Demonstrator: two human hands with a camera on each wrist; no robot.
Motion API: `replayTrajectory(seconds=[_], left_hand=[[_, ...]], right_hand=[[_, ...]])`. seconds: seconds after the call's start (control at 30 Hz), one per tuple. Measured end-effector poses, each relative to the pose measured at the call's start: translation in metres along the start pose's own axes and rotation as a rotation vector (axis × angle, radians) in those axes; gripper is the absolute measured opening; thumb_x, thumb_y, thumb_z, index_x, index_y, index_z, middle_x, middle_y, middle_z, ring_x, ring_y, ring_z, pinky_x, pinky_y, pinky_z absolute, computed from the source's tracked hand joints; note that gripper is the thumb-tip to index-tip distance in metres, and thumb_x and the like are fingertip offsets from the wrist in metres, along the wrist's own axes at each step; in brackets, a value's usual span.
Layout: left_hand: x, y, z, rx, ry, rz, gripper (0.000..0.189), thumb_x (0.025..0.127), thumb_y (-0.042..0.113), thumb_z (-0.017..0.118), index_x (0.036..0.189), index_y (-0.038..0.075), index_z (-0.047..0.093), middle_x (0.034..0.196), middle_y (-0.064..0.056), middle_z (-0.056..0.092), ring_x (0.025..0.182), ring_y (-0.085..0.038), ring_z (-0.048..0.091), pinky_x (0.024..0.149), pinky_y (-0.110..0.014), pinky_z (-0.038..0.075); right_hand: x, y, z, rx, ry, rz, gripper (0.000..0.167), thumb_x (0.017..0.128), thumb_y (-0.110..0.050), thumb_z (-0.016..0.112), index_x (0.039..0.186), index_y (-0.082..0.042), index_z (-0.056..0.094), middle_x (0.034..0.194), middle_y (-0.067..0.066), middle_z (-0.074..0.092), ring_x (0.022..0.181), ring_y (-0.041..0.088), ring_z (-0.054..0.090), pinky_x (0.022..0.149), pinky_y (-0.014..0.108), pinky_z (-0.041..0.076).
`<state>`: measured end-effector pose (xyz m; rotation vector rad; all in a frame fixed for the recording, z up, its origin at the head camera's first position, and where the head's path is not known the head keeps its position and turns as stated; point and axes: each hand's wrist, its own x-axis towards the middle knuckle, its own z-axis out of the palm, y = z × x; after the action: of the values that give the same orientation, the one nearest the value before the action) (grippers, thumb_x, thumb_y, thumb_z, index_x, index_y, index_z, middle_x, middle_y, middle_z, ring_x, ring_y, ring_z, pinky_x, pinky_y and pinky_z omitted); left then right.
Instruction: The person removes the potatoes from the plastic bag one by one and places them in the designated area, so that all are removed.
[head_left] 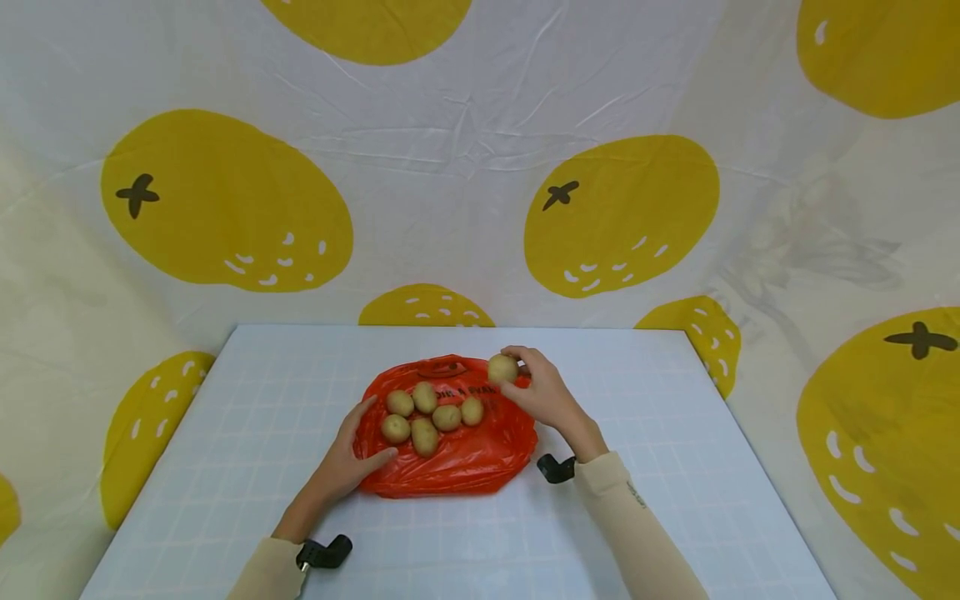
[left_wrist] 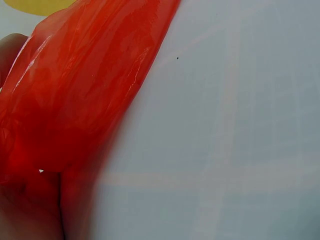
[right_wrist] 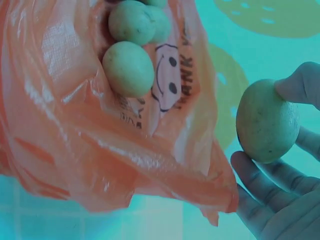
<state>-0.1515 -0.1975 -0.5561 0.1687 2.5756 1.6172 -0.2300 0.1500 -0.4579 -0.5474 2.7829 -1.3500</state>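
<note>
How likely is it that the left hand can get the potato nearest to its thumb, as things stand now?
Probably yes: the left hand is at the edge of the red bag, and nothing seems to stand between its thumb and that potato, which lies uncovered on the bag.

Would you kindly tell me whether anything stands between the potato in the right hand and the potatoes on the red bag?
Nothing visible does; in the head view, only the red plastic bag shows between the held potato and the six potatoes.

R fingers (right_wrist: 259,184) holding potato (right_wrist: 267,122), printed bag (right_wrist: 90,145) adj., potatoes (right_wrist: 128,69) atop
</note>
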Motion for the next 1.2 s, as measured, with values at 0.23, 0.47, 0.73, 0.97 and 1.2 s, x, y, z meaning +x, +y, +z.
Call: replayTrajectory(seconds=[0.23,0.47,0.73,0.97,1.2], left_hand=[[0.0,-0.001,0.0,-0.002,0.0,-0.001,0.097,0.089,0.033,0.079,0.164,0.016,0.018,0.17,-0.019,0.015,0.155,-0.046,0.017,0.118,-0.073,0.025],[0.0,0.0,0.0,-0.007,-0.001,-0.004,0.097,0.089,0.032,0.079,0.164,0.017,0.018,0.17,-0.019,0.014,0.155,-0.046,0.016,0.118,-0.072,0.025],[0.0,0.0,0.0,-0.005,0.002,-0.009,0.097,0.089,0.033,0.079,0.164,0.018,0.018,0.17,-0.018,0.014,0.156,-0.046,0.014,0.119,-0.072,0.022],[0.0,0.0,0.0,-0.009,0.005,-0.008,0.098,0.089,0.033,0.079,0.164,0.017,0.018,0.17,-0.019,0.013,0.156,-0.046,0.014,0.119,-0.073,0.021],[0.001,-0.002,0.0,-0.007,0.006,-0.002,0.097,0.089,0.033,0.08,0.164,0.018,0.019,0.17,-0.018,0.014,0.156,-0.046,0.014,0.119,-0.073,0.022]], right_hand=[[-0.003,0.005,-0.006,-0.015,0.003,0.013,0.05,0.092,-0.013,0.07,0.14,-0.007,0.055,0.134,0.016,0.058,0.113,0.034,0.064,0.098,0.05,0.058],[-0.006,0.013,-0.012,-0.035,0.017,0.024,0.05,0.094,-0.016,0.071,0.14,-0.007,0.056,0.134,0.015,0.058,0.117,0.032,0.06,0.1,0.049,0.057],[-0.011,0.023,-0.019,-0.033,0.039,0.021,0.051,0.093,-0.019,0.073,0.139,-0.006,0.056,0.133,0.016,0.059,0.111,0.033,0.061,0.099,0.057,0.055],[-0.015,0.032,-0.026,-0.04,0.05,0.055,0.053,0.094,-0.024,0.075,0.141,-0.008,0.056,0.136,0.016,0.059,0.113,0.034,0.062,0.1,0.057,0.055],[-0.017,0.047,-0.033,-0.012,0.054,0.117,0.059,0.091,-0.03,0.079,0.142,-0.01,0.057,0.14,0.015,0.061,0.112,0.034,0.067,0.092,0.048,0.061]])
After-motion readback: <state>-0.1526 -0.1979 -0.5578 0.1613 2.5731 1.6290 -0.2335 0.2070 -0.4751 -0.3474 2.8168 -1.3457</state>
